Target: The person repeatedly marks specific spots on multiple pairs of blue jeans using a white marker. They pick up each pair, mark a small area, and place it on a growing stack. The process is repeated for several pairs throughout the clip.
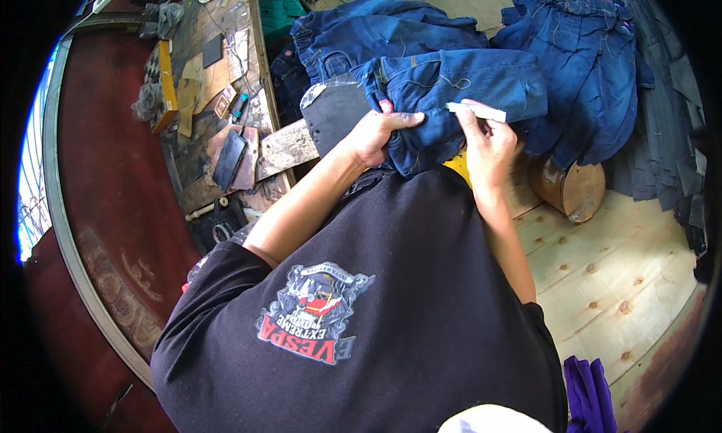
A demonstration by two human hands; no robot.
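A blue denim garment (481,76) lies in front of me over the end of a narrow board with a dark cover (335,113). Its kind is hard to make out, though seams and a loose thread show. My left hand (374,136) grips the garment's near edge, thumb stretched along the cloth on top. A small pink-red patch (386,106) shows beside that hand. Pinched in the fingers of my right hand (490,146) is a slim white tool (481,112), its tip pointing left just above the denim. Its exact kind does not show.
More denim is heaped behind (391,23) and at the right (575,65), beside dark grey cloths (662,95). At left, a worn wooden table (199,125) carries a phone (229,158) and a yellow box (163,87). A wooden cylinder (568,186) lies near the pale wooden surface (602,275).
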